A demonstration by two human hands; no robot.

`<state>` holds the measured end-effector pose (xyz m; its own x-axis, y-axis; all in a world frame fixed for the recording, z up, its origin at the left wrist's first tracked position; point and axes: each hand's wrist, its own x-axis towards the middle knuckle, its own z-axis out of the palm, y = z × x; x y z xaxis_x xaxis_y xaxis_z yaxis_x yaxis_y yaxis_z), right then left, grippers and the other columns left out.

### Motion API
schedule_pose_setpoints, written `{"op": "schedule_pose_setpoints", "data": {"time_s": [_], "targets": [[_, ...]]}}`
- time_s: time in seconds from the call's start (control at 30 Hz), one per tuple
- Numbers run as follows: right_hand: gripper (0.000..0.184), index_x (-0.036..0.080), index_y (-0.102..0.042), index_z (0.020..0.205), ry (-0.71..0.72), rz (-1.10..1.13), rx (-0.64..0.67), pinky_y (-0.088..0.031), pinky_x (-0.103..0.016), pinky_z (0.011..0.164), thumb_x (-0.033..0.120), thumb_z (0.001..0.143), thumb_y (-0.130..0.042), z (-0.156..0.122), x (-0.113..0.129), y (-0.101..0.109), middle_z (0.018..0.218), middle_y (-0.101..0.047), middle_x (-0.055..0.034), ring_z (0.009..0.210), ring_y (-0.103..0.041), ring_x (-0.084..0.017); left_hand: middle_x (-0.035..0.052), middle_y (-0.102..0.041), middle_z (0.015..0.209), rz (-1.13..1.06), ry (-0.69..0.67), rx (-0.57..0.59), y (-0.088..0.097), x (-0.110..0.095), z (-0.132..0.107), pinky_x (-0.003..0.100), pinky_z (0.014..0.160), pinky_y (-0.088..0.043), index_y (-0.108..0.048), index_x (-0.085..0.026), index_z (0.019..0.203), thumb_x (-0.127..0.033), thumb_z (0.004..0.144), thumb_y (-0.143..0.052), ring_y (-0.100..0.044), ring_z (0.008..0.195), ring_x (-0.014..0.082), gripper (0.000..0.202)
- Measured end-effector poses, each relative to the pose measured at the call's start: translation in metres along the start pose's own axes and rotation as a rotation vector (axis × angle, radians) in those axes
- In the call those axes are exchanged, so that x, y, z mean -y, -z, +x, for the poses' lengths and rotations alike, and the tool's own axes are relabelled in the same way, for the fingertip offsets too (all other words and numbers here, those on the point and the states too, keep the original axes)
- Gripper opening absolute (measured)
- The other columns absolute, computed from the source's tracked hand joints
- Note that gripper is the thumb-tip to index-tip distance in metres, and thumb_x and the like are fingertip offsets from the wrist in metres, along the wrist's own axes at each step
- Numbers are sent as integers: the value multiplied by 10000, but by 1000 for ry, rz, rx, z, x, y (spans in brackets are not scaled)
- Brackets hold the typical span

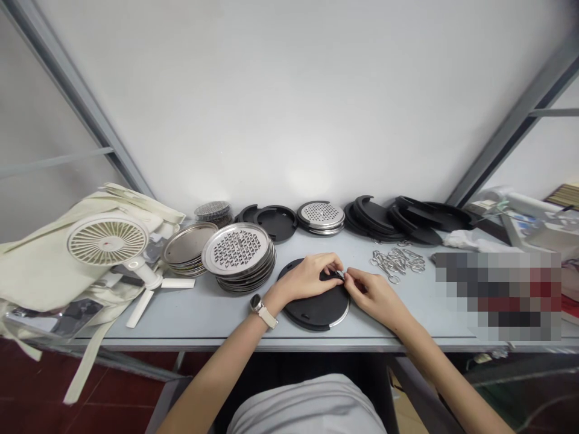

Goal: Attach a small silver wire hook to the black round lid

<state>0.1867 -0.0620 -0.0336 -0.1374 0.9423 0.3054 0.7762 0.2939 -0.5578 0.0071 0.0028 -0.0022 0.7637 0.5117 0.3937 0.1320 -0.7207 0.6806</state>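
Observation:
A black round holder [312,304] lies on the table near its front edge, with a thin strip of bright metal showing along its lower right rim. My left hand [312,276], with a watch on the wrist, rests over it and its fingers curl at the holder's upper right edge. At that same edge my right hand [365,290] has thumb and forefinger pinched together. The small piece between the fingertips is too hidden to name. A loose pile of small metal clips with rings [397,260] lies beyond my right hand.
Left of the holder are stacked round grater plates [237,248] and plain metal discs [187,244]. Along the wall stand black holders [375,217] and perforated metal plates [322,214]. A white fan [108,241] and cream bag [36,241] sit left. A blurred patch covers the right side.

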Motion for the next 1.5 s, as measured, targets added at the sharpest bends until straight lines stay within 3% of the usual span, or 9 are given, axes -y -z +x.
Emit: {"op": "schedule_pose_setpoints", "data": {"time_s": [1.5], "targets": [[298, 215, -387, 636, 28, -80, -48, -301, -229, 496, 333, 910, -384, -1, 3, 2, 520, -447, 33, 483, -414, -116, 28, -610, 953, -10, 5, 17, 0, 1, 2, 261, 782, -478, -570, -167, 968, -142, 796, -593, -576, 820, 131, 176]]}}
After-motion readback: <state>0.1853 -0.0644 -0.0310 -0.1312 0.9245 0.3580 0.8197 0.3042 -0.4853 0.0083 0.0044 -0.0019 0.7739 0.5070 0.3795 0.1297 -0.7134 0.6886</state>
